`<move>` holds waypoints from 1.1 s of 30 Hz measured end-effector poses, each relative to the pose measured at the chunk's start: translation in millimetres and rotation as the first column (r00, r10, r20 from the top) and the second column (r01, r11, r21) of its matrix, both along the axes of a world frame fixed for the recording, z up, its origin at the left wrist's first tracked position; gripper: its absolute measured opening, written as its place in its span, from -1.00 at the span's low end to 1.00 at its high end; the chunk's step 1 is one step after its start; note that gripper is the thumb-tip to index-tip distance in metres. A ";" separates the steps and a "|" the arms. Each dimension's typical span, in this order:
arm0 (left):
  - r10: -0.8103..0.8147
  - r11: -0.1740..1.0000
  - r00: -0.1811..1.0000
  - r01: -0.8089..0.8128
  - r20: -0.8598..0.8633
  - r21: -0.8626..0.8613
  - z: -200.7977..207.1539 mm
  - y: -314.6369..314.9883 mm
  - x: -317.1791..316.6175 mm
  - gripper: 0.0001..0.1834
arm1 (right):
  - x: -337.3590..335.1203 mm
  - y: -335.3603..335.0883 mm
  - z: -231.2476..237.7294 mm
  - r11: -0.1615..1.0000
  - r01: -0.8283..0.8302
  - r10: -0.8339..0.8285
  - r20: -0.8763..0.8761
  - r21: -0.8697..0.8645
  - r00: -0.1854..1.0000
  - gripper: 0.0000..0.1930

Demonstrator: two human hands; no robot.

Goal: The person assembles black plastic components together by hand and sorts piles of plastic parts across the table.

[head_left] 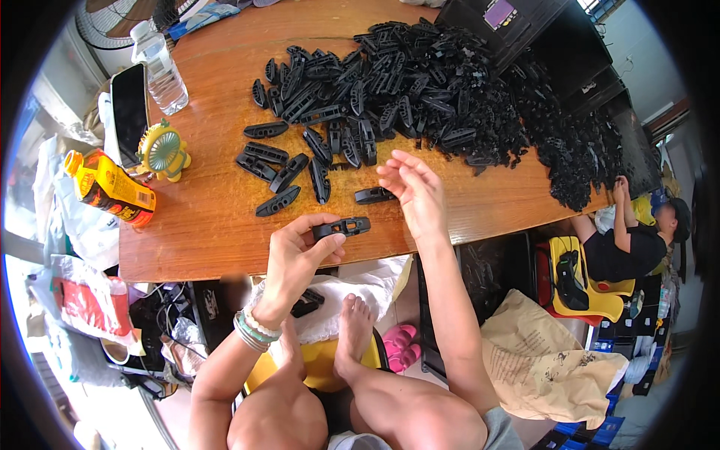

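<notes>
My left hand (pixel 295 251) pinches one end of a boat-shaped black plastic part (pixel 354 226) with slots in it, just above the near edge of the table. To its right, my right hand (pixel 418 193) is raised with its fingers loosely bent and apart, and I see nothing in them. Another such black part (pixel 370 196) lies beside the right fingers, partly hidden by them. Several loose black parts (pixel 288 172) lie on the wood beyond my left hand. Behind them rises a big heap of the same black parts (pixel 390 82).
On the brown wooden table (pixel 217 240), a drink bottle (pixel 116 191), small yellow fan (pixel 166 151), phone (pixel 130 109) and water bottle (pixel 161 71) stand at left. Smaller black pieces (pixel 574 150) spread beside black crates (pixel 559 64). A co-worker (pixel 626 244) sits at the right.
</notes>
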State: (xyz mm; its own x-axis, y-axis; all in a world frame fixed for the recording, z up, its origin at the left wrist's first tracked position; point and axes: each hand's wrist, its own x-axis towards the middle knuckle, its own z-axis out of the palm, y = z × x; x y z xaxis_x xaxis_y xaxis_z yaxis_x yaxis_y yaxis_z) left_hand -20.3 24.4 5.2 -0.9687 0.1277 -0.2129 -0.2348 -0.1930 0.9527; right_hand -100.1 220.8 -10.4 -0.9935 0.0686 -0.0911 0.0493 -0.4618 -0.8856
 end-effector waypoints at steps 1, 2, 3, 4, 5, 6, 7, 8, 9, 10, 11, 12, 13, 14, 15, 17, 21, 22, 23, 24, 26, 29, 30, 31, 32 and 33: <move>0.000 1.000 1.000 0.000 -0.001 0.000 1.2 -0.7 0.6 -0.69 | -0.5 -0.3 -3.3 0.991 0.077 -0.064 -0.129 0.105 0.990 -0.78; 0.015 1.000 1.000 -0.015 0.011 -0.007 2.3 -0.8 2.1 -0.69 | -0.7 4.6 -4.4 0.991 0.079 -0.065 -0.129 0.106 0.990 -0.78; 0.030 0.999 0.999 -0.030 0.023 -0.013 2.8 -0.8 3.6 -0.69 | -1.0 13.8 -3.4 0.949 0.152 -0.106 -0.176 0.278 0.979 -0.80; 0.029 1.000 0.999 -0.029 0.023 -0.011 2.0 -2.4 4.9 -0.69 | -1.5 22.6 -2.3 0.871 0.227 -0.136 -0.229 0.437 0.964 -0.81; 0.042 0.999 0.999 -0.042 0.015 -0.015 -0.1 -5.0 6.1 -0.69 | -3.5 29.4 -0.7 0.806 0.300 -0.199 -0.243 0.510 0.949 -0.84; 0.058 0.998 0.998 -0.058 0.004 -0.018 0.1 -6.2 7.0 -0.69 | -7.1 39.8 -1.6 0.784 0.318 -0.202 -0.265 0.533 0.943 -0.86; 0.056 0.998 0.998 -0.056 0.003 -0.015 2.4 -6.0 7.4 -0.69 | -12.7 52.2 -2.7 0.708 0.308 -0.172 -0.268 0.636 0.948 -0.88; 0.051 0.999 0.999 -0.051 0.009 -0.017 4.7 -6.2 7.1 -0.69 | -16.0 59.5 0.0 0.618 0.296 -0.141 -0.267 0.729 0.953 -0.89; 0.047 0.999 0.999 -0.047 0.015 -0.020 5.8 -5.9 6.7 -0.70 | -16.2 65.8 1.3 0.615 0.297 -0.142 -0.268 0.731 0.953 -0.89; 0.044 0.999 0.999 -0.044 0.015 -0.017 5.5 -5.1 6.2 -0.70 | -16.2 71.8 2.6 0.491 0.236 -0.055 -0.240 0.838 0.969 -0.89; 0.032 0.999 0.999 -0.031 0.019 -0.018 5.7 -5.1 6.6 -0.69 | -16.4 72.1 5.1 0.354 0.173 0.030 -0.196 0.919 0.980 -0.90; 0.019 1.000 1.000 -0.018 0.023 -0.019 5.9 -5.2 6.9 -0.69 | -17.0 69.7 5.4 0.355 0.173 0.031 -0.196 0.919 0.980 -0.90; 0.020 1.000 1.000 -0.020 0.022 -0.020 5.8 -5.4 6.9 -0.69 | -17.9 65.6 4.2 0.283 0.185 0.065 -0.211 0.941 0.975 -0.88; 0.010 1.000 1.000 -0.009 0.024 -0.030 5.4 -5.5 7.2 -0.69 | -18.1 61.5 3.4 0.208 0.199 0.099 -0.223 0.958 0.970 -0.86; 0.000 0.999 1.000 0.001 0.026 -0.040 5.0 -5.7 7.7 -0.69 | -18.4 57.7 3.8 0.077 0.273 0.162 -0.282 0.959 0.946 -0.89; 0.004 0.999 1.000 -0.003 0.021 -0.053 3.5 -6.8 8.8 -0.69 | -23.5 54.6 3.6 0.025 0.291 0.187 -0.290 0.957 0.938 -0.89; 0.021 0.998 1.000 -0.019 0.022 -0.060 3.8 -8.4 10.2 -0.69 | -16.0 47.7 6.1 -0.017 0.401 0.275 -0.381 0.916 0.883 -0.86; 0.022 0.998 1.000 -0.021 0.022 -0.059 3.7 -8.3 9.7 -0.69 | -13.2 46.7 4.8 -0.016 0.401 0.276 -0.381 0.916 0.882 -0.86; 0.039 0.999 0.999 -0.039 0.020 -0.023 3.9 -8.3 9.7 -0.69 | -9.5 44.8 3.9 0.107 0.450 0.273 -0.462 0.886 0.844 -0.85; 0.055 0.998 0.998 -0.056 0.019 0.015 4.1 -8.1 9.7 -0.68 | -5.7 42.9 3.3 0.229 0.491 0.259 -0.539 0.840 0.801 -0.83; 0.056 0.998 0.998 -0.056 0.012 0.041 4.2 -7.6 9.1 -0.68 | 2.6 36.9 7.6 0.275 0.514 0.240 -0.575 0.813 0.782 -0.84; 0.038 0.997 0.999 -0.037 -0.002 0.066 3.3 -7.4 9.2 -0.69 | 21.1 22.4 22.5 0.396 0.504 0.202 -0.608 0.768 0.768 -0.85; 0.019 0.998 1.000 -0.019 -0.008 0.063 3.5 -7.6 9.7 -0.69 | 26.9 18.0 24.8 0.470 0.471 0.185 -0.605 0.747 0.775 -0.85; 0.024 0.998 1.000 -0.023 -0.008 0.061 4.6 -7.5 10.0 -0.69 | 30.9 14.9 24.3 0.509 0.462 0.202 -0.623 0.726 0.756 -0.86; 0.009 0.998 1.000 -0.009 0.002 0.065 4.2 -7.6 10.7 -0.69 | 38.5 8.7 26.9 0.514 0.456 0.205 -0.621 0.726 0.757 -0.86; -0.008 0.998 1.000 0.007 0.010 0.069 4.7 -8.6 11.2 -0.70 | 48.8 0.2 35.3 0.573 0.333 0.265 -0.554 0.749 0.789 -0.87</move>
